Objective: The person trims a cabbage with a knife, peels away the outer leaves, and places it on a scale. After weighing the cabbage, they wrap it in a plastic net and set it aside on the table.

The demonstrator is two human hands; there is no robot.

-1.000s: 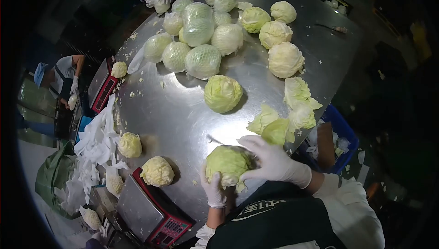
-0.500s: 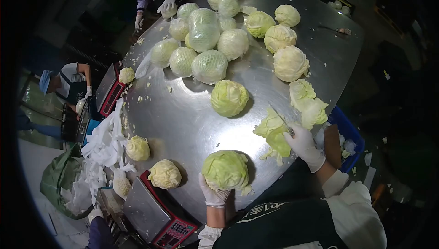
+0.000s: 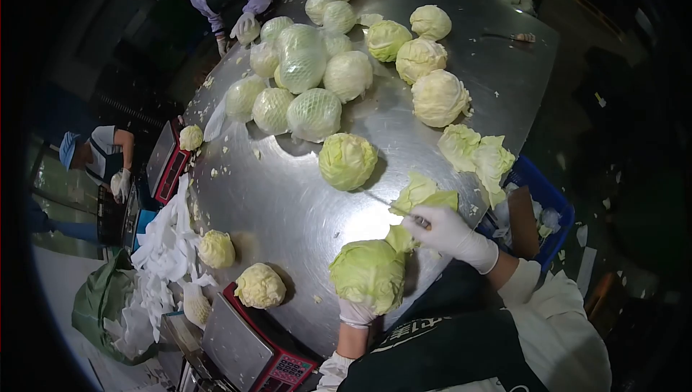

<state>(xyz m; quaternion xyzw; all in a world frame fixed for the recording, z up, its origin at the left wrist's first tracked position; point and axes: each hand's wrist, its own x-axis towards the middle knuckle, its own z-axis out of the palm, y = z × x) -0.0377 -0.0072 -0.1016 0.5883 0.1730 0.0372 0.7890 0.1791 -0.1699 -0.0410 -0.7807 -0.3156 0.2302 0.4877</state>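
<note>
The right hand [image 3: 445, 233] grips a knife [image 3: 393, 207]; apart from it, the left hand [image 3: 356, 313] clasps a cabbage [image 3: 367, 273] by the metal table's [image 3: 267, 197] near edge. Loose leaves [image 3: 476, 150] lie toward the right edge. If the cabbage rolls, the knife could nick the left hand.

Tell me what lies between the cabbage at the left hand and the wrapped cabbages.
In the head view, one unwrapped cabbage sits on the metal table between them; the tip of the knife points in close to it.
</note>
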